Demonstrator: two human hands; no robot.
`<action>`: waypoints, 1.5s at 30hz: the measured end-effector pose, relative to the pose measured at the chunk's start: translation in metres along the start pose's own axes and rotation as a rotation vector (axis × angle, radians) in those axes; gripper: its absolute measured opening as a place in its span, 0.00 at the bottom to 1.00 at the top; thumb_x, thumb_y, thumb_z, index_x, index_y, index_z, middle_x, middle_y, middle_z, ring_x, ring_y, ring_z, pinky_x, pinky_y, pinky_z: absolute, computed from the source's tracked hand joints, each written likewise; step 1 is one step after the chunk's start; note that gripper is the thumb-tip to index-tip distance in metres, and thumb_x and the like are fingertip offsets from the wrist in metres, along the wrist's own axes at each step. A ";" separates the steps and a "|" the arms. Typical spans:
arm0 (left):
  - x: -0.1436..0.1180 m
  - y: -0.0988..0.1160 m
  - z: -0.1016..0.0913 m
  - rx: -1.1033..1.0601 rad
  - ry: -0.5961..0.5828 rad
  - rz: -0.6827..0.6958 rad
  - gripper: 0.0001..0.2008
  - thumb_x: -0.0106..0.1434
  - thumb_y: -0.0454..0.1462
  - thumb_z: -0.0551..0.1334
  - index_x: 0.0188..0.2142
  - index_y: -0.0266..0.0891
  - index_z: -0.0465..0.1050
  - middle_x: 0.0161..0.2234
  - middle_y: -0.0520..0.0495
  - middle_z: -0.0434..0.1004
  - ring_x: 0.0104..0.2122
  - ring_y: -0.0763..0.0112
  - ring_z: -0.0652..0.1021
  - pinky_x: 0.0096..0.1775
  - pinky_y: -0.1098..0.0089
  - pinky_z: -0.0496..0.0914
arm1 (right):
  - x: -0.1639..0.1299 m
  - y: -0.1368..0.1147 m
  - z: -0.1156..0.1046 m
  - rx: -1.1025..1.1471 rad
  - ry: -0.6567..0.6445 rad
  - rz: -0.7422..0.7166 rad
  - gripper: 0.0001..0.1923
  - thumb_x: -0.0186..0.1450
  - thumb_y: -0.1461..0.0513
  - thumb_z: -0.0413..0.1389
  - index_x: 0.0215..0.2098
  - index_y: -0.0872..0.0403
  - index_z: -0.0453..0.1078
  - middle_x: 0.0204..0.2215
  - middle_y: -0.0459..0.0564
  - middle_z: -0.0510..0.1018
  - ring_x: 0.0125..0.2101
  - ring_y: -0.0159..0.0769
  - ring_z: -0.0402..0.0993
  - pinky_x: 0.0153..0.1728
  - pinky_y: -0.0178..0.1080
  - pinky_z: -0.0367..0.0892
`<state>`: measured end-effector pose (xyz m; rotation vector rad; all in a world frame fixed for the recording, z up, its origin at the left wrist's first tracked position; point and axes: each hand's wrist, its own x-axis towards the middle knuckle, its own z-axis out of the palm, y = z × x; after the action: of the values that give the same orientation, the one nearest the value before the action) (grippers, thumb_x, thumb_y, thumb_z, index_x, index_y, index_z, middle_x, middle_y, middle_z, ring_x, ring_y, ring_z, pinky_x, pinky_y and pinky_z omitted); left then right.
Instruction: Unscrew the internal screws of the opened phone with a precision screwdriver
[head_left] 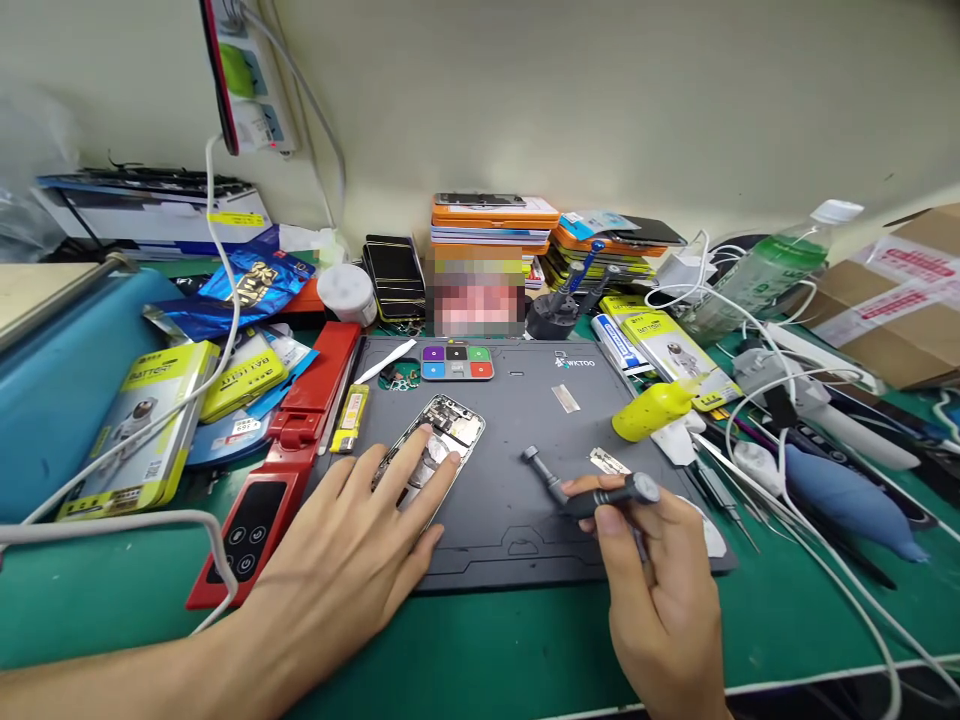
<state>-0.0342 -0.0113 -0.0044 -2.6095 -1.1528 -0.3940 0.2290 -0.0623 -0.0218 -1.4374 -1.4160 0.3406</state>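
My left hand lies with fingers spread over an opened phone, its fingertips resting on it. The phone's circuit board and inner parts are bare; my fingers hide its lower left. Over the right part of the grey work mat, my right hand is closed round a dark screwdriver. A second dark, knob-ended tool meets its front end; whether I hold that too, I cannot tell. A small blade-like metal piece lies just beyond. Left of the phone is a yellow-ended battery.
A yellow dropper bottle stands tilted at the mat's right. A colored-square tray and white pry stick lie at the back. A red device borders the left; cables and a blue air blower crowd the right.
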 end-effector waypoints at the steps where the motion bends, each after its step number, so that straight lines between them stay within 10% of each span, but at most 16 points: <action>1: 0.001 -0.001 0.001 -0.009 0.004 0.006 0.28 0.74 0.39 0.61 0.71 0.37 0.67 0.69 0.29 0.70 0.52 0.37 0.80 0.47 0.44 0.74 | 0.001 0.001 0.000 0.001 0.012 0.012 0.12 0.77 0.59 0.56 0.57 0.49 0.71 0.49 0.55 0.85 0.50 0.44 0.85 0.43 0.43 0.83; 15: 0.002 0.001 -0.001 -0.359 -0.122 0.214 0.34 0.63 0.29 0.65 0.68 0.43 0.68 0.67 0.37 0.70 0.62 0.40 0.71 0.59 0.42 0.72 | 0.008 -0.005 0.007 0.063 0.174 0.073 0.24 0.77 0.59 0.58 0.69 0.47 0.62 0.45 0.53 0.84 0.44 0.41 0.85 0.36 0.40 0.85; 26: -0.005 -0.002 -0.002 -0.311 -0.274 0.322 0.45 0.68 0.42 0.74 0.77 0.55 0.54 0.78 0.35 0.52 0.72 0.29 0.61 0.63 0.28 0.68 | 0.004 -0.004 0.005 -0.206 0.090 -0.321 0.40 0.70 0.73 0.61 0.75 0.42 0.59 0.54 0.53 0.81 0.46 0.42 0.86 0.45 0.48 0.86; 45: -0.004 0.000 0.006 -0.297 -0.272 0.337 0.45 0.71 0.41 0.72 0.78 0.52 0.50 0.77 0.17 0.48 0.77 0.28 0.54 0.65 0.27 0.65 | -0.002 -0.013 0.030 -0.116 0.020 -0.391 0.36 0.74 0.71 0.60 0.75 0.46 0.57 0.49 0.55 0.83 0.48 0.42 0.88 0.48 0.45 0.88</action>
<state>-0.0357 -0.0124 -0.0114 -3.1242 -0.7443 -0.1511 0.1979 -0.0532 -0.0251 -1.2139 -1.6815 -0.0051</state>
